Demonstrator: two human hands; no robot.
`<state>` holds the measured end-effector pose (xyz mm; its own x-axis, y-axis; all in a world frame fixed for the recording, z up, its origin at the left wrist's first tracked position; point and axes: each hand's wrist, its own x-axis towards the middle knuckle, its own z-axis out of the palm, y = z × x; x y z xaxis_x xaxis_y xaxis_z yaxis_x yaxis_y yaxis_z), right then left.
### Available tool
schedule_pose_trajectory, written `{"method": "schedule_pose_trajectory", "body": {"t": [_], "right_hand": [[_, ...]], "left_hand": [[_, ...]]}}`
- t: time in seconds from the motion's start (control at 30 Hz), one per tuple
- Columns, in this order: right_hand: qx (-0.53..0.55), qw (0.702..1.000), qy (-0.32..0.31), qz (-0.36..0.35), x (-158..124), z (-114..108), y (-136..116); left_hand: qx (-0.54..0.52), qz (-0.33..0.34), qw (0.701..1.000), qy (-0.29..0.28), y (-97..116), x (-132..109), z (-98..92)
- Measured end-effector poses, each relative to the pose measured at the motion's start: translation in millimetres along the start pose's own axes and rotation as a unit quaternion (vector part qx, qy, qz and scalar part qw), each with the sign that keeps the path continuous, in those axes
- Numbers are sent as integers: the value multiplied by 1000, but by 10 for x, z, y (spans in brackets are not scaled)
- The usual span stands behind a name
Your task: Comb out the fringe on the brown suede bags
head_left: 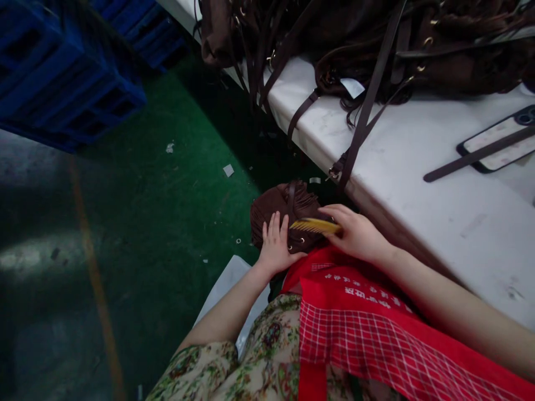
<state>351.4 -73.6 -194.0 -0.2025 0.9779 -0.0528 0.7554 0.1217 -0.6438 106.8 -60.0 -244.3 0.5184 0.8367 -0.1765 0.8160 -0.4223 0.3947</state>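
A dark brown fringed bag with metal eyelets and a strap rests at my lap, beside the table's edge. My left hand lies on the bag with its fingers stretched out over the brown material. In my right hand is a yellow comb, its teeth pointing left over the bag. The fingers are closed round the comb's right end. Whether the teeth touch the fringe I cannot tell. The red apron covers my lap just below the bag.
More brown bags are heaped on the white table, with straps hanging over its edge. A phone lies at the right under a strap. Blue pallets are stacked at the upper left. Paper scraps dot the green floor.
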Motion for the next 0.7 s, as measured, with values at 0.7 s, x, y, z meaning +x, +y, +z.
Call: {"method": "schedule_pose_trajectory", "body": {"t": [0.7], "right_hand": [[332,891,-309,-19,157,29,-345]], "left_hand": [[-447,145,820,-327,342,1109,-1193]]}}
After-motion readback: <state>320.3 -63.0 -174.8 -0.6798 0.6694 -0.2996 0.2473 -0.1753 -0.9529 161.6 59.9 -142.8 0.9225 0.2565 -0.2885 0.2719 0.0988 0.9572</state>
